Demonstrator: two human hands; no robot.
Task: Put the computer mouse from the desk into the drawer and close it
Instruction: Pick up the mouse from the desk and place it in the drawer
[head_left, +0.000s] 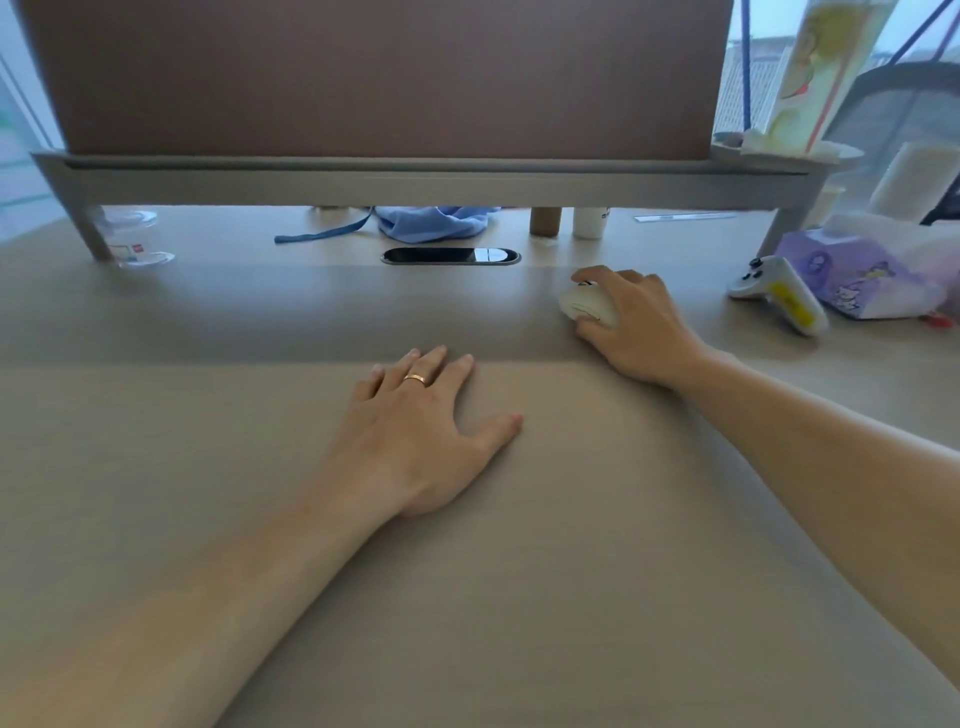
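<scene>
Mouse (586, 307), one pale cream unit, sits on the desk (571, 597) right of centre, under my right hand (636, 327), whose fingers curl over its top and sides in a grip; whether it has left the surface I cannot tell. My left hand (421, 431) lies flat with its fingers spread, palm on the desk, holding nothing.

No drawer shows anywhere in view, so I judge the carry will end somewhere I cannot yet see. A smooth, rounded shell could slip from a loose hold on the way. A wide swing to the right could also clip the single white game controller (779, 293) lying close by, just beside one lilac tissue box (852, 275).

Also counted: one ring (415, 379) on my left hand, one oval cable port (451, 256), one blue cloth (431, 222) under the monitor shelf (415, 182).
</scene>
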